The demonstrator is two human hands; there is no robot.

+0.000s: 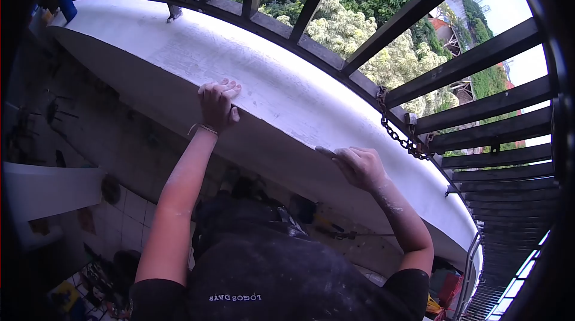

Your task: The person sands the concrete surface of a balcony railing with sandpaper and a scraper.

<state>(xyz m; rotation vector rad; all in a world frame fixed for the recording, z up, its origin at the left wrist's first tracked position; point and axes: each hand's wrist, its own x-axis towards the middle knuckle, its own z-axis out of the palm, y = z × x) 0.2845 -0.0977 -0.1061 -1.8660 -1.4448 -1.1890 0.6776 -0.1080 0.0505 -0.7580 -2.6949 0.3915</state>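
A curved white ledge (269, 102) runs across the view from upper left to lower right. My left hand (217, 104) is closed over its near edge, fingers curled on the top surface and thumb lower down by the edge. A dark spot shows between that thumb and the fingers; I cannot make out what it is. Farther right along the same edge, my right hand (359, 167) is closed on a small dark grey piece (325, 151), which points left and touches the edge. Its kind is not clear. Whitish dust marks my right forearm.
Dark metal railing (365, 45) stands along the ledge's outer side, with a rusty chain (398, 135) hanging on it. A blue bottle (66, 3) sits at the ledge's far left end. Below lie a tiled floor (123, 207), a white panel (54, 192) and shadowed clutter.
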